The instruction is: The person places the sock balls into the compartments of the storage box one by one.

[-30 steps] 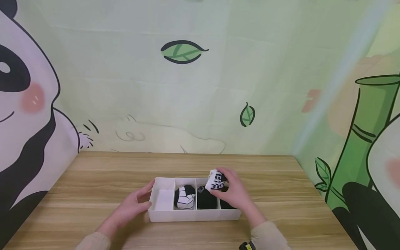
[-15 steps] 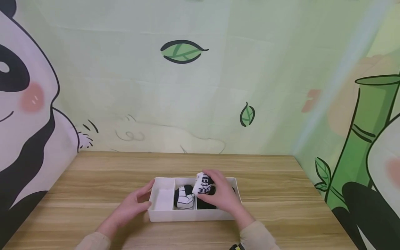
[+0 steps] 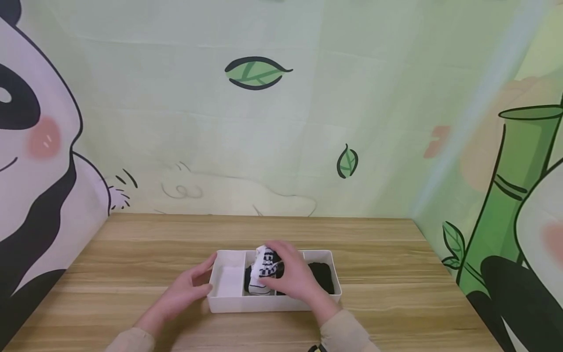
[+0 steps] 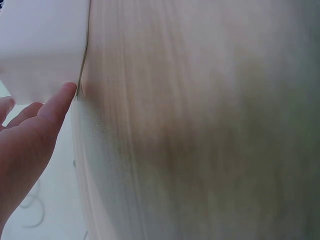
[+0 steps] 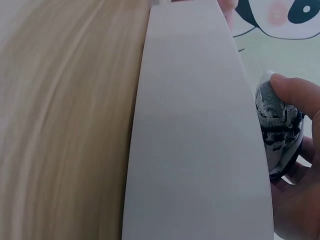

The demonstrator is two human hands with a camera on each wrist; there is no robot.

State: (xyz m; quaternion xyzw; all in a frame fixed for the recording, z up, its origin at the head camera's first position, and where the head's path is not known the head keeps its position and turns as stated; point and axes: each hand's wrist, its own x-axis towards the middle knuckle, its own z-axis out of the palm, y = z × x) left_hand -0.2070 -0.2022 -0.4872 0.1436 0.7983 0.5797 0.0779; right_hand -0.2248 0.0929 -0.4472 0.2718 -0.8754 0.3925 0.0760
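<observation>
A white divided box (image 3: 264, 305) lies lengthwise in front of me. My right hand (image 3: 295, 275) pinches a rolled pair of white socks (image 3: 265, 263) with black lettering between thumb and fingers, above the second compartment from the left. Beneath it, another black-and-white rolled pair (image 3: 260, 290) is mostly covered. A black rolled pair (image 3: 322, 277) fills the rightmost compartment; my right hand hides most of the third. In the right wrist view, the held socks (image 5: 280, 127) show beyond the box's wall. My left hand (image 3: 188, 287) touches the box's left end with its fingers extended.
The box's leftmost compartment (image 3: 230, 280) has a bare white floor. A wooden table (image 3: 154, 244) carries the box, backed by a printed wall cloth (image 3: 281, 127) with panda, leaf and bamboo drawings. A dark object (image 3: 316, 348) shows at the right sleeve.
My right hand has carried the lettered socks leftward, from above the right part of the box to above the second compartment. The rightmost black pair has come into view. My left hand has stayed put.
</observation>
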